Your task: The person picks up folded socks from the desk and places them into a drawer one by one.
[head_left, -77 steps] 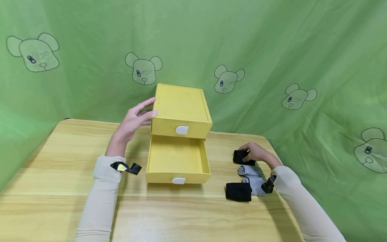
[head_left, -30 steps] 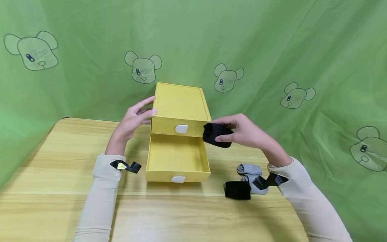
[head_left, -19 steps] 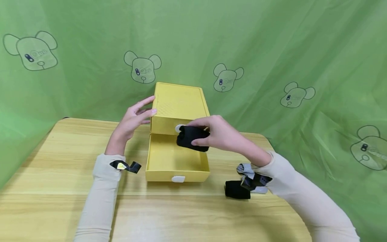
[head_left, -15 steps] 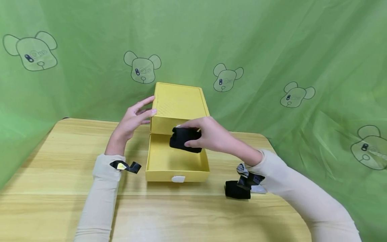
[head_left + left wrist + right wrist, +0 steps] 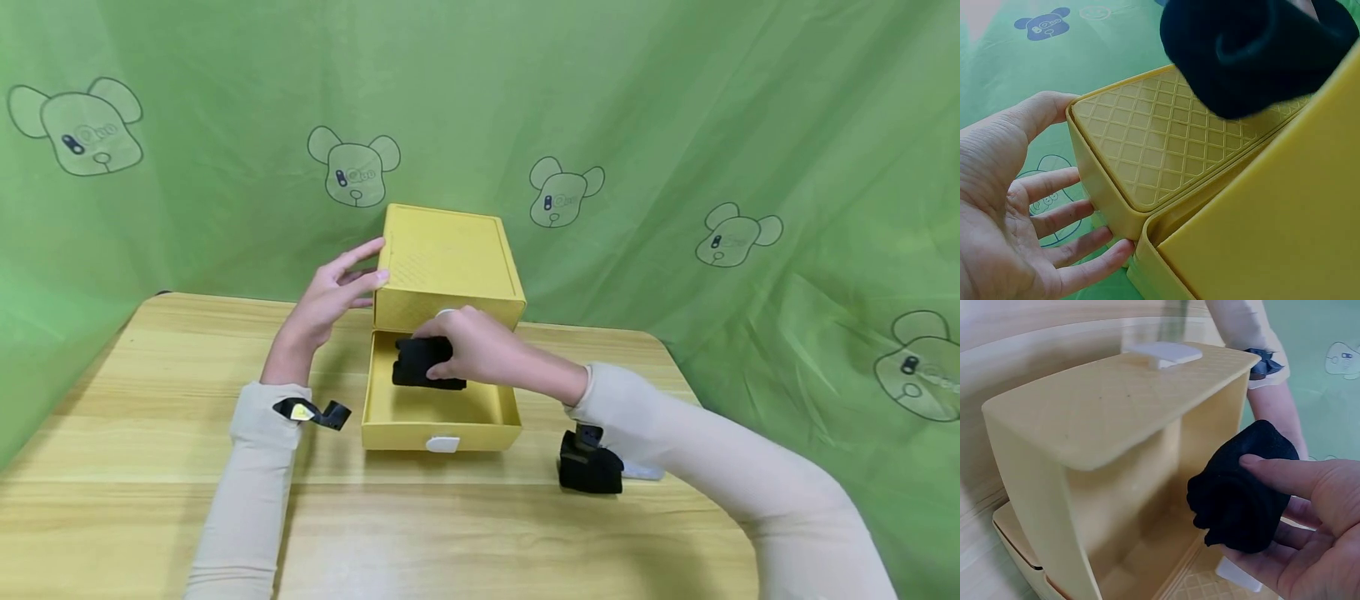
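Observation:
My right hand (image 5: 487, 352) pinches a folded black sock (image 5: 418, 362) over the pulled-out lower drawer (image 5: 401, 437) of a yellow two-drawer box (image 5: 453, 250). In the right wrist view, the thumb lies on top of the folded black sock (image 5: 1244, 487) and the fingers curl beneath it, beside the drawer's mouth. The upper drawer is closed; my right hand covers most of its white handle. With fingers spread, my left hand (image 5: 330, 296) rests against the box's left side. The left wrist view shows the left hand's fingertips (image 5: 1119, 250) on the yellow wall.
Another folded black sock (image 5: 588, 471) lies on the wooden table (image 5: 360, 533) to the right of the drawer. Behind it a grey sock (image 5: 643, 472) shows only partly past my right sleeve. A green curtain (image 5: 465, 92) hangs behind the table.
My right hand picked up the far black sock from the table and carried it left, then lower over the open drawer. My left hand stays on the box.

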`<state>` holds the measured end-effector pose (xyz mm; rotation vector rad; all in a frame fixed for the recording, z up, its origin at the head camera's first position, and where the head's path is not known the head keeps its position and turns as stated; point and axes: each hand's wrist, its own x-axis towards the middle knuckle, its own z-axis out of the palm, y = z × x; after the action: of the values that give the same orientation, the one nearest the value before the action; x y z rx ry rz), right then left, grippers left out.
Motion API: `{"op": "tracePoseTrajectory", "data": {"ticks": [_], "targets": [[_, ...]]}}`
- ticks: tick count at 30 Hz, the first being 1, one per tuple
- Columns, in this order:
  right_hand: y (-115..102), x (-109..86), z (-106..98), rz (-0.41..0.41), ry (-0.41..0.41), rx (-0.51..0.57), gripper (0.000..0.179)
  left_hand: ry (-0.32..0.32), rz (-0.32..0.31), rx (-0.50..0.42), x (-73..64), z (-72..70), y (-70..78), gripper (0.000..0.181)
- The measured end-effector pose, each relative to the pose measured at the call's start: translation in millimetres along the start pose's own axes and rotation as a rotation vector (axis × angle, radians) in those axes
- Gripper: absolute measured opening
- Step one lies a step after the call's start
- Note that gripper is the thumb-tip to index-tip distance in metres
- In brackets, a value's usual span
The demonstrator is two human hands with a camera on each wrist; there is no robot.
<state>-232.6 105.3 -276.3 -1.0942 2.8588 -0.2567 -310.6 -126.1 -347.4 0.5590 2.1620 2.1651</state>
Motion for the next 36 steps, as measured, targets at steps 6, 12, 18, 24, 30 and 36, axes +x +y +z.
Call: {"op": "tracePoseTrajectory", "data": {"ticks": [6, 12, 18, 24, 30, 36], "targets": [[1, 11.5, 7, -0.011, -0.034, 0.018, 0.045, 0.003, -0.005, 0.003, 0.0, -0.4, -0.5, 0.063], [2, 21.9, 11, -0.038, -0.067, 0.012, 0.042, 0.007, -0.006, 0.005, 0.2, -0.9, -0.7, 0.063], [4, 29.6, 15, -0.078, -0.108, 0.014, 0.038, 0.004, -0.003, 0.002, 0.9, -0.9, -1.0, 0.063], [4, 33.5, 21, -0.088, -0.132, 0.036, 0.036, 0.004, -0.007, 0.003, 1.1, -1.3, -1.1, 0.063], [3, 36.6, 29, -0.083, -0.142, 0.041, 0.036, 0.002, -0.005, 0.001, 0.0, -0.9, -0.3, 0.063], [3, 39.9, 34, -0.069, -0.158, 0.032, 0.036, 0.0, -0.004, 0.002, -0.5, -0.4, -1.1, 0.063]]}}
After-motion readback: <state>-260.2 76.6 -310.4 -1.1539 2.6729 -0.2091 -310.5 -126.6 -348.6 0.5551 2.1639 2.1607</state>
